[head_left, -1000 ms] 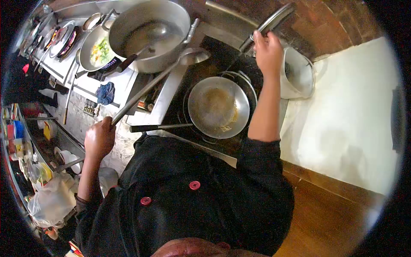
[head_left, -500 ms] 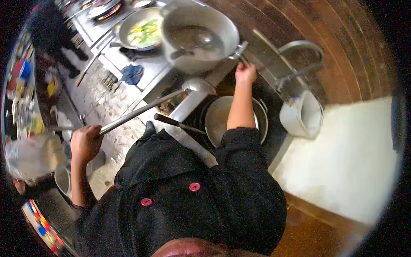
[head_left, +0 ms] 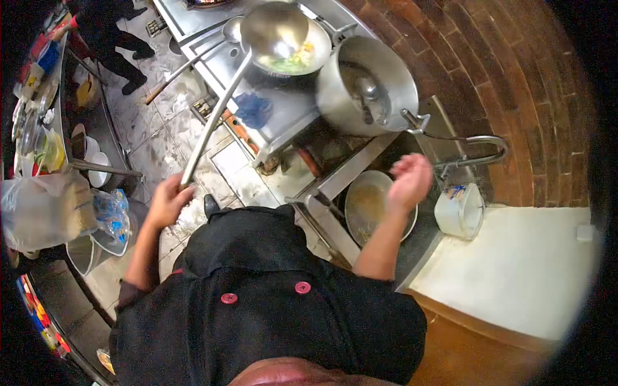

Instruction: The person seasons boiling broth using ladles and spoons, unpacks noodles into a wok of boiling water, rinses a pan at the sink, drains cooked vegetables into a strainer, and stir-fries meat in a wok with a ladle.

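Observation:
My left hand (head_left: pixel 170 201) is wrapped round the end of a long metal handle, whose large ladle (head_left: pixel 275 31) hangs over a pan of vegetables (head_left: pixel 312 60) and partly hides it. Above the wok (head_left: pixel 368 204) my right hand (head_left: pixel 412 180) is raised with its fingers curled; what they hold, if anything, is hidden. A deep metal pot (head_left: pixel 331 96) stands between the pan and the wok, with a second ladle (head_left: pixel 368 89) inside it. The tap (head_left: pixel 492 149) is just beyond my right hand.
Another person (head_left: pixel 106 38) stands at the upper left beside a counter crowded with items. A blue cloth (head_left: pixel 253 109) lies on the metal stove edge. At the right is a white container (head_left: pixel 459 211). Plastic bags (head_left: pixel 48 209) hang at the left.
The view has swung left. The ladle in my left hand has moved from near the wok to over the vegetable pan. My right hand has left the tap, then a handle by the pot.

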Tool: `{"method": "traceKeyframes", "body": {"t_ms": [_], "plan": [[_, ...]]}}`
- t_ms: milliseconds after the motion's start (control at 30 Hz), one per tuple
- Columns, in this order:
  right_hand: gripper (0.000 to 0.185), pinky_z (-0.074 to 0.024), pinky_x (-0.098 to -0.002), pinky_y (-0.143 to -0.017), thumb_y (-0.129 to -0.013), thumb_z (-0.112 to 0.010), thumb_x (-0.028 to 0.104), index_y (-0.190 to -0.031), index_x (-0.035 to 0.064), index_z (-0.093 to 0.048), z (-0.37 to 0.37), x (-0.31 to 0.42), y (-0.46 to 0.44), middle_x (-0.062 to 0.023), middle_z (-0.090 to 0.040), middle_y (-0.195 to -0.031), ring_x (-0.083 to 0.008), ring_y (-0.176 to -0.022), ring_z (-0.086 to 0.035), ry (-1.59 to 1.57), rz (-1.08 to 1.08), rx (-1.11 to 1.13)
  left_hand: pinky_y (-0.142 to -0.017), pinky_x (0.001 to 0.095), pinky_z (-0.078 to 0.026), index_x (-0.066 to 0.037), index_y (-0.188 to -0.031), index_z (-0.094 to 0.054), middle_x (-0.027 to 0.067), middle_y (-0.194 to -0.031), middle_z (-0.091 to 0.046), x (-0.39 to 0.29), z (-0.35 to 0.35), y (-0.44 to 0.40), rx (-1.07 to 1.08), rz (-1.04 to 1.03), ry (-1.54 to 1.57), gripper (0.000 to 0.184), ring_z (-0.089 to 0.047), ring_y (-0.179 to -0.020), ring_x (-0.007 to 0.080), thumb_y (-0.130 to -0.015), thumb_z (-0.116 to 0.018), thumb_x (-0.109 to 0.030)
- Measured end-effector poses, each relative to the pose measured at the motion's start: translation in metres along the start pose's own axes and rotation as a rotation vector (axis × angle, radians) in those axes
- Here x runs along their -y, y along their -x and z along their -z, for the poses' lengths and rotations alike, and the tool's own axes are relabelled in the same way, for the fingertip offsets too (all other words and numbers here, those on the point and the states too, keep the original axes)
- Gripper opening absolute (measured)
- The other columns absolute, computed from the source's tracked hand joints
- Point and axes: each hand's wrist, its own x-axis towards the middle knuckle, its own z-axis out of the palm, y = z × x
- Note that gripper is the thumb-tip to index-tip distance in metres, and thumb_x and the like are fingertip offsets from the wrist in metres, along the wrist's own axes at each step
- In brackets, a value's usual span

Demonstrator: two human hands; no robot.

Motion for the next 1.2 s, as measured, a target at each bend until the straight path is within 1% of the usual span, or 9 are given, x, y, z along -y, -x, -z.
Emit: {"method": "traceKeyframes", "body": {"t_ms": [167,200,333,500,633,733,900,1033,1200], "plan": [[0.037,-0.0509,-0.0268,-0.066,-0.09,-0.05,0.018,-0.121,-0.0019,-0.043,-0.17,-0.064,0.152,-0.0136,-0.057,-0.107,-0.0162,-0.084,-0.06,0.11,-0.655,0.886,-0.083,0.0332,-0.042,0.001,-0.119,-0.043,0.0124,-0.1,-0.057,-0.036,-0.031,-0.062,0.311,-0.106,0.158,0.041,-0.054,-0.095,0.0216,-0.084,-0.056,-0.016],[0.031,-0.0497,-0.0246,-0.063,-0.089,-0.052,0.013,-0.116,0.0007,-0.046,-0.197,-0.096,0.166,-0.0111,-0.055,-0.104,-0.0143,-0.082,-0.058,-0.057,-0.516,0.909,-0.091,0.0389,-0.037,0.0,-0.122,-0.04,0.0204,-0.114,-0.05,-0.006,-0.04,-0.09,0.199,-0.751,-0.218,0.048,-0.047,-0.108,0.0302,-0.082,-0.058,-0.019],[0.014,-0.0391,-0.0229,-0.038,-0.084,-0.052,0.005,-0.098,0.0038,-0.051,-0.219,-0.089,0.134,0.0001,-0.05,-0.064,-0.0078,-0.046,-0.047,0.289,-0.596,0.641,-0.097,0.0428,-0.033,-0.004,-0.127,-0.039,0.0215,-0.124,-0.042,-0.007,-0.004,-0.108,0.205,-0.938,-0.512,0.064,-0.04,-0.116,0.0376,-0.077,-0.064,-0.035],[0.034,-0.0492,-0.0432,-0.063,-0.08,-0.052,0.013,-0.111,-0.0022,-0.051,-0.203,-0.125,0.052,-0.0209,-0.063,-0.084,-0.0337,-0.073,-0.062,1.409,0.216,0.41,-0.096,0.0411,-0.036,-0.004,-0.128,-0.04,0.0216,-0.121,-0.047,0.062,0.068,-0.127,0.287,-0.581,-0.491,0.066,-0.044,-0.114,0.0365,-0.077,-0.062,-0.04],[0.034,-0.0451,-0.0472,-0.078,-0.077,-0.048,0.01,-0.107,-0.0061,-0.052,-0.224,-0.135,0.016,-0.0282,-0.059,-0.094,-0.0423,-0.09,-0.056,1.595,-0.076,0.362,-0.094,0.0389,-0.038,0.0,-0.121,-0.049,0.0235,-0.119,-0.051,0.189,0.124,-0.132,0.332,-0.114,-0.734,0.06,-0.047,-0.113,0.0354,-0.078,-0.061,-0.039],[0.017,-0.0451,-0.0361,-0.046,-0.079,-0.049,0.006,-0.091,-0.003,-0.057,-0.202,-0.208,-0.018,-0.0092,-0.059,-0.069,-0.0227,-0.049,-0.056,1.333,-0.193,0.6,-0.091,0.0391,-0.041,-0.002,-0.12,-0.052,0.0215,-0.118,-0.053,0.331,0.166,-0.097,0.376,0.298,-0.974,0.062,-0.052,-0.108,0.0364,-0.077,-0.057,-0.047],[0.042,-0.0343,-0.0257,-0.034,-0.082,-0.054,0.007,-0.124,0.0057,-0.046,-0.225,-0.108,0.004,-0.0002,-0.049,-0.059,-0.0084,-0.038,-0.044,0.822,-0.645,0.641,-0.084,0.0389,-0.045,-0.005,-0.1,-0.062,0.0184,-0.104,-0.06,0.464,0.217,0.015,0.592,0.196,-0.697,0.041,-0.056,-0.1,0.0342,-0.076,-0.056,-0.037],[0.043,-0.049,-0.0388,-0.063,-0.079,-0.055,0.013,-0.12,0.0041,-0.049,-0.227,-0.153,-0.031,-0.0172,-0.06,-0.078,-0.0288,-0.068,-0.06,1.333,0.017,0.573,-0.084,0.0392,-0.045,-0.005,-0.101,-0.062,0.0185,-0.104,-0.061,0.48,0.233,0.074,0.424,0.621,-0.613,0.041,-0.056,-0.099,0.0341,-0.076,-0.055,-0.035],[0.051,-0.0437,-0.0458,-0.079,-0.075,-0.049,0.013,-0.126,0.0115,-0.047,-0.273,-0.192,-0.052,-0.0237,-0.058,-0.099,-0.0415,-0.092,-0.054,1.566,0.025,0.544,-0.083,0.0395,-0.045,-0.005,-0.103,-0.061,0.0186,-0.103,-0.061,0.472,0.25,0.006,0.423,0.528,-0.624,0.041,-0.057,-0.098,0.034,-0.076,-0.055,-0.034]]}}
